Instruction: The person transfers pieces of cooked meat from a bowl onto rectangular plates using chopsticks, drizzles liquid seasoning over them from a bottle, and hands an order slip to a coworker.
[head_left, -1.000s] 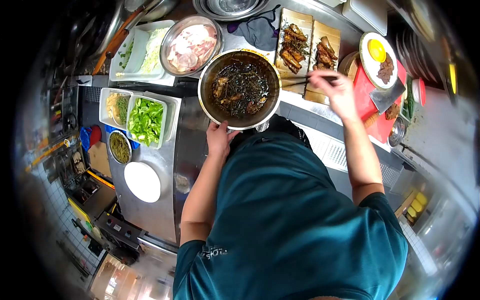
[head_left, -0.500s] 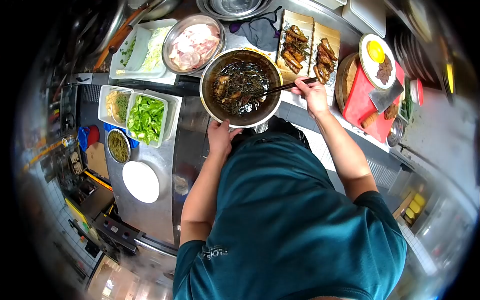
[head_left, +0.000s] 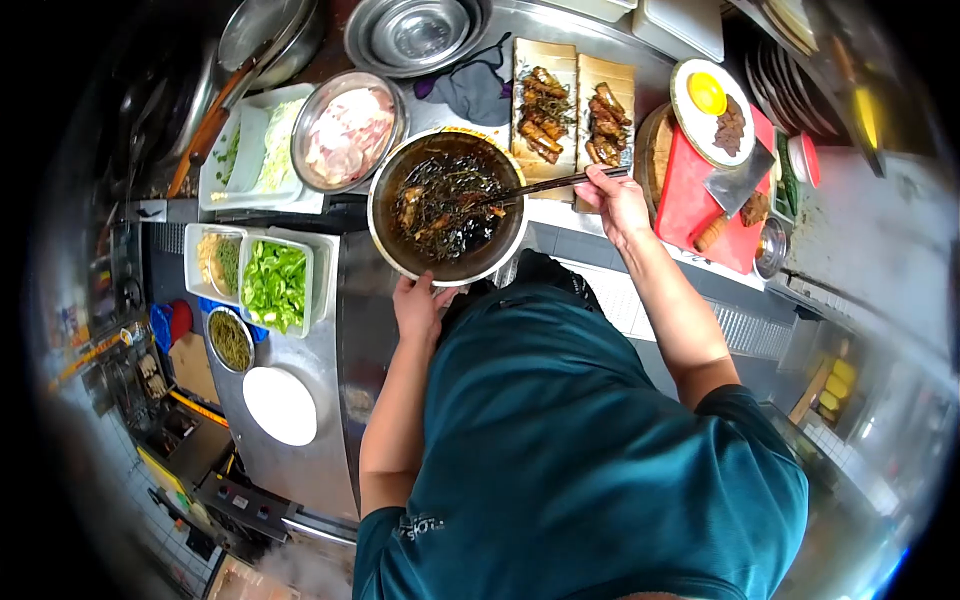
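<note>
Two dark, slender chopsticks [head_left: 550, 185], clasped in the closed right hand [head_left: 617, 205], now reach farther into the round, pale-rimmed metal bowl [head_left: 388, 237] (held in front of the body), bringing their tips among its dark, stringy contents [head_left: 445, 215]; the left hand [head_left: 418, 306] pinches the near rim.

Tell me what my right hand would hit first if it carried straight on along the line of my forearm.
Probably the right-hand meat tray, just beyond your right hand. Height is unclear from this view, so it might pass above.
</note>
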